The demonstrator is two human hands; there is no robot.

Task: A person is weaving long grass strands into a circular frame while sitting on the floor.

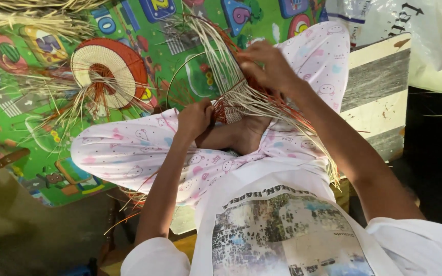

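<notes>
Floor: bright green play mat (21, 128) with cartoon pictures fills the upper left and middle of the frame; we sit on it cross-legged in pink printed trousers (129, 148).
Weave: a half-made piece of pale and red-brown straw (234, 99) stands at centre frame, just above our crossed legs, its loose strands fanning up toward the top centre and trailing down to the right over one knee.
Left hand (194, 118): left of centre, fingers curled and pressed together into a loose fist against the lower edge of the weave; we cannot tell which strand they grip.
Right hand (264, 66): upper centre, fingers bent and pinching a few pale strands near the top of the woven part.
Hoop: a thin wire ring (177, 76) curves just left of the weave, touching its strands.
Fan: a finished round fan (109, 71), cream with a red rim, lies on the mat at upper left, well apart from both hands.
Bundle: dry straw (26, 20) lies along the top left edge.
Bag: a white plastic bag (425, 36) sits at upper right, beside a striped board (379, 97).
</notes>
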